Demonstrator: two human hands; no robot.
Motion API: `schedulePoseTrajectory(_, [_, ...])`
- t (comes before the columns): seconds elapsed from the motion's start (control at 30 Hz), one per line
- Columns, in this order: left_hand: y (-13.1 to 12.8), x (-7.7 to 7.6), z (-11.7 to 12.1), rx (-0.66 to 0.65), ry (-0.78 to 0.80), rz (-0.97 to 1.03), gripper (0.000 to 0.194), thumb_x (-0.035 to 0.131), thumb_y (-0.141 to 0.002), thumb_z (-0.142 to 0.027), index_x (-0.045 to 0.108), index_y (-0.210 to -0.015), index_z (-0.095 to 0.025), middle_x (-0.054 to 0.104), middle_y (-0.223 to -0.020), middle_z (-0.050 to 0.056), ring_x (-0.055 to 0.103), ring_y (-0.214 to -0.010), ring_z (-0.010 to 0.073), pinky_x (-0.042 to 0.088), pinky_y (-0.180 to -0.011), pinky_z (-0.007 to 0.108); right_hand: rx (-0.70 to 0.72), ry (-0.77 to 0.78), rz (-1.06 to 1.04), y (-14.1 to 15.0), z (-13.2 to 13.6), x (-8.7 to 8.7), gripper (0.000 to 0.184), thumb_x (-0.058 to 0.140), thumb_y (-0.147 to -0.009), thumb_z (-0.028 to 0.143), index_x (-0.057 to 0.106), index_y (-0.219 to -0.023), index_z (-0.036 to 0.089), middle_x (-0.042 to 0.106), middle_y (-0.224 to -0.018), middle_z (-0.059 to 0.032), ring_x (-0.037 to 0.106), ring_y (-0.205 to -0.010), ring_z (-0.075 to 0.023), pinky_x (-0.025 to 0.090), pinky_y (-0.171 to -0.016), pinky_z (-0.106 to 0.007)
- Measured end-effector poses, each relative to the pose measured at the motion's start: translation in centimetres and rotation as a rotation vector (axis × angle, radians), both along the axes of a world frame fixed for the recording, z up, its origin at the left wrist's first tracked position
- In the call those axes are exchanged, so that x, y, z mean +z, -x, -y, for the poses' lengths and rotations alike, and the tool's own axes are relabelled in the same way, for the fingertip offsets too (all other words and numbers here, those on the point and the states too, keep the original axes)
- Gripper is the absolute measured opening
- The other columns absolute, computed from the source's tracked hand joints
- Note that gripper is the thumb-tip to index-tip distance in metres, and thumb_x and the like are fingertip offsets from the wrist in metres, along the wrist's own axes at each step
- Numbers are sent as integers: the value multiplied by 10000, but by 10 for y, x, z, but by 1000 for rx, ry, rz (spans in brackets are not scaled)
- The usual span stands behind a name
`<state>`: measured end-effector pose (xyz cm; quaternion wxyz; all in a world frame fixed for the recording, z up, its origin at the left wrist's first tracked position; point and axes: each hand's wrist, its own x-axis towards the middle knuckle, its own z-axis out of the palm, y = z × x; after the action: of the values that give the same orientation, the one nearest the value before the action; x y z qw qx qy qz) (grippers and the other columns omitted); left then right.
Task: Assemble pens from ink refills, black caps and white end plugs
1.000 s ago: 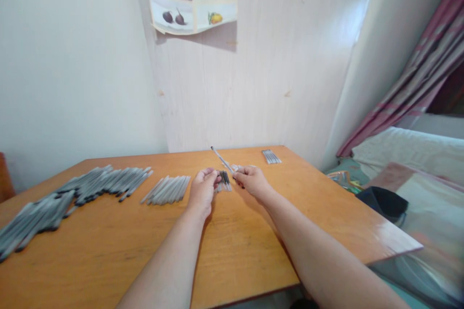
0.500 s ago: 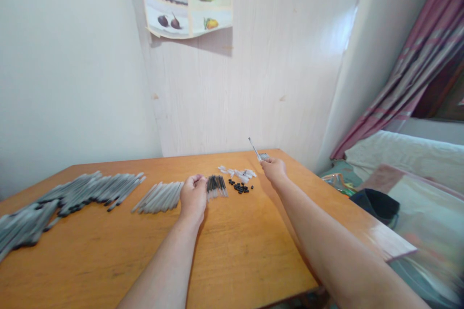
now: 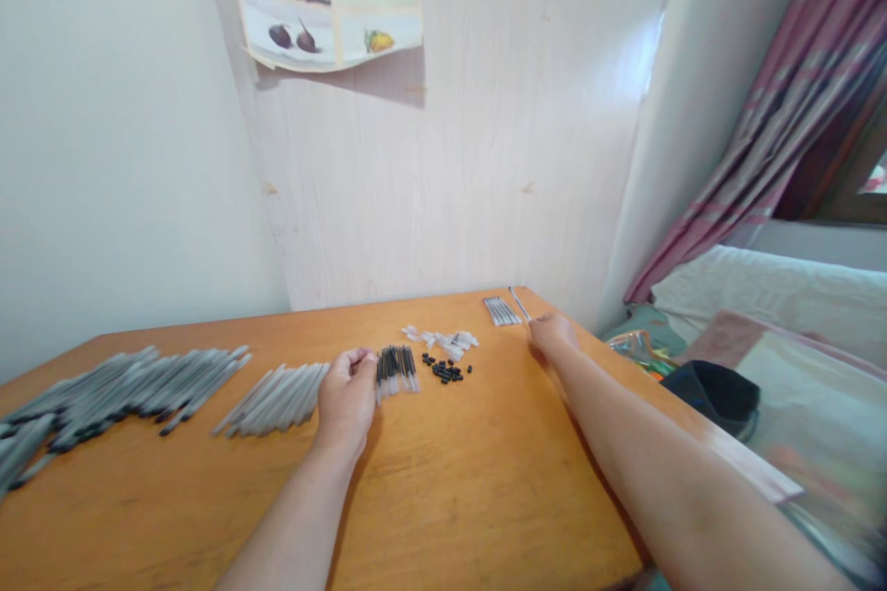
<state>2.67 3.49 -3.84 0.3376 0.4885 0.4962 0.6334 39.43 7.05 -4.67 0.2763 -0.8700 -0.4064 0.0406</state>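
So the right hand point(image 3: 552, 335) is stretched out to the far right part of the counter point(image 3: 443, 499), fingers closed on the near end of a slim pen point(image 3: 519, 304). The pen's dark far end points away and a little left, just right of a neat row of similar pens point(image 3: 501, 310) lying side by side near the back edge. Can't tell if the held pen touches the wood.

The left hand point(image 3: 348, 397) is nearer the middle, fingers curled in and thumb up against them, right at the left end of a row of thin dark refills point(image 3: 398, 369) with clear lower ends — can't tell whether it's pinching one or just resting there.

Right of the refills there's a loose scatter of little black plugs point(image 3: 447, 371), and just behind those a messy heap of whitish caps point(image 3: 450, 343). Left of the left hand sits a slanted row of clear, empty-looking tubes point(image 3: 277, 402), and further left a big spread-out pile of grey sticks with black ends point(image 3: 152, 392), some blurry.

Around the setup: a sheet of fruit pictures point(image 3: 378, 14) on the wall, a pink and grey curtain point(image 3: 755, 134) on the right, and a dark open container point(image 3: 713, 392) beyond the counter's right edge.
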Motion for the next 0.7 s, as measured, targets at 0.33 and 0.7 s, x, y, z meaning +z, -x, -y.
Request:
schedulePoseTrajectory(0.33, [3,1,1,1,16,-66,322,653,-723,-419,655,-932,-173,697,-918,45,626,-894,207,455,-853,328,-91,59,-55,-22,-25,-5,286,547,-852,303,740,-989,142,692,-1088,-217,655,-1042,-334,505,-803,-382])
schedulePoseTrajectory(0.7, [6,0,2,14,18,-101,336,637,-737,-450,656,-928,-174,697,-926,49,620,-924,217,441,-898,350,-60,60,-16,-29,-55,-14,278,551,-839,278,733,-975,118,690,-1074,-234,653,-1043,-306,473,-800,-355])
